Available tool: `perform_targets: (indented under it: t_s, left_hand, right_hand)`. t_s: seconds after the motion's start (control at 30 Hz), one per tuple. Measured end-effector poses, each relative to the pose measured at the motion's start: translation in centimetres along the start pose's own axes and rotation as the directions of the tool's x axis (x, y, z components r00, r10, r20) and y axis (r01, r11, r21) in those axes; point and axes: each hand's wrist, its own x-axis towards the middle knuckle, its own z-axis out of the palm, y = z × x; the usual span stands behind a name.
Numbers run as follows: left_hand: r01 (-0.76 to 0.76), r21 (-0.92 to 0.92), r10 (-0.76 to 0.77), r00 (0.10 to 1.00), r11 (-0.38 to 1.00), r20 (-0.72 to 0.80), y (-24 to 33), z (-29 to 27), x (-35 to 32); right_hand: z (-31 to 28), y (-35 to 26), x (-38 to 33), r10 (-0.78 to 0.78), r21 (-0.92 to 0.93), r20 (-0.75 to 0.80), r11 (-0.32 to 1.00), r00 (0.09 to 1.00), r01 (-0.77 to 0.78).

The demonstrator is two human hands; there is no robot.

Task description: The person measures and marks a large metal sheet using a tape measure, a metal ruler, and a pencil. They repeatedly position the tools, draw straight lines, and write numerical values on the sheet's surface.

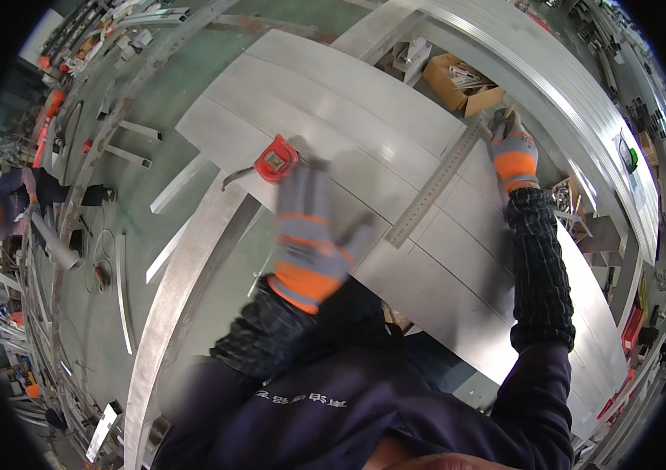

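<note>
Head view: steel ruler (pixel 436 185) laid across metal sheet (pixel 333 102) — right hand (pixel 513 153) fingers pinning its far end; left hand (pixel 309 227) blurred, fingers spread, empty, near red tape measure (pixel 276 159); no marked line visible yet.

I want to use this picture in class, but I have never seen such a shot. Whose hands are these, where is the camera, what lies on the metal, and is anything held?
The camera sits on a person's head and looks down through a fisheye lens, so straight edges bend near the rim. No machine is involved: both gloved hands belong to the wearer. The left hand is blurred, open and flat over the grey metal sheets, near a red tape measure. The right hand reaches out to the far end of a long steel ruler that lies slantwise across the sheets; whether it grips or only presses it cannot be told. Cardboard boxes of small parts stand beyond. Another person works at far left.
</note>
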Motion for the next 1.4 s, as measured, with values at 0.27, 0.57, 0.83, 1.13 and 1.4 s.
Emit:
perform_targets:
  t_s: [0.27,0.57,0.83,1.13,1.4]
  left_hand:
    - [0.153,0.418,-0.278,0.926,0.896,0.255,-10.1,-1.3,3.4]
    - [0.238,-0.644,-0.063,0.957,0.727,0.282,-9.6,-3.5,0.9]
    - [0.241,-0.880,0.342,0.854,0.410,0.393,-5.8,-8.1,-3.6]
    - [0.336,-0.790,0.085,0.896,0.512,0.436,-10.2,-10.3,-5.8]
    - [0.715,-0.424,-0.110,0.569,0.556,0.815,-19.6,-15.6,-8.2]
  right_hand:
    - [-7.1,16.3,-7.4,0.078,0.055,-0.049,0.996,0.996,-0.075]
    - [-13.7,14.1,-20.8,0.106,0.349,-0.466,0.934,0.879,0.073]
    - [-15.1,-17.9,-30.5,-0.450,0.959,0.044,0.270,0.892,0.089]
    - [-13.0,-25.6,-30.8,-0.503,0.971,0.190,0.224,0.843,-0.085]
    - [-12.1,-28.4,-25.9,-0.542,0.980,0.074,0.197,0.837,0.041]
